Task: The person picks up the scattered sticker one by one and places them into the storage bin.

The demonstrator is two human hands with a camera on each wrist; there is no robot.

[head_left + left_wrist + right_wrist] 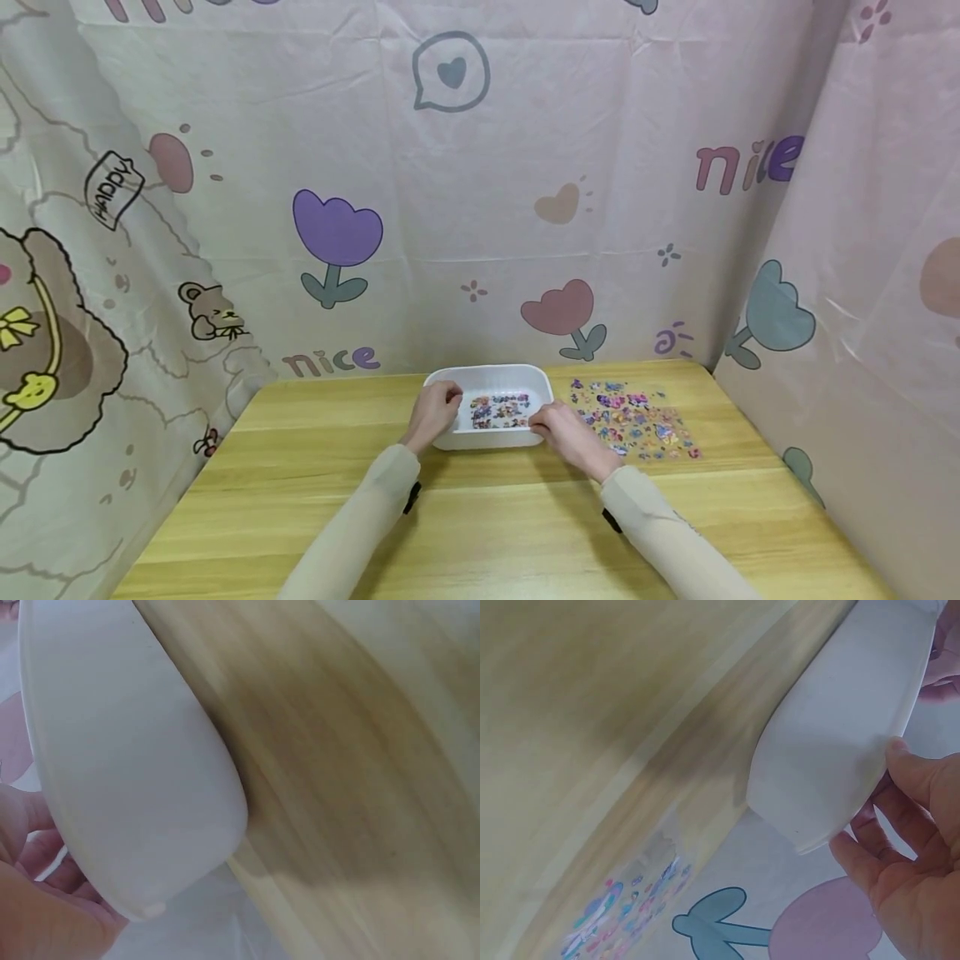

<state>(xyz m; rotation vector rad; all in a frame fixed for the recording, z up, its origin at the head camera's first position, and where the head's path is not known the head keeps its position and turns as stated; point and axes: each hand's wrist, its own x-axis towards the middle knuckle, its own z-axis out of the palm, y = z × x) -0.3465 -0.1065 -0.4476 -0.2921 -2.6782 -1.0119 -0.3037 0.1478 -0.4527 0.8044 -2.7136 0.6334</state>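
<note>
A white plastic tub [489,439] with rounded corners stands on the table's far side. Inside it shows a clear sticker sheet [501,411] with small colourful figures. My left hand [436,408] reaches over the tub's left rim with curled fingers. In the left wrist view, the tub wall hides those fingertips, so their hold cannot be told. My right hand [562,429] grips the tub's front right corner. The right wrist view shows its thumb [911,765] against the outer rim and the other fingers behind the rim.
Clear sheets with colourful stickers [637,421] lie flat on the table to the right of the tub. The wood-grain table [480,517] meets a printed curtain [465,200] at the back and both sides. Dark bands [612,520] sit at both wrists.
</note>
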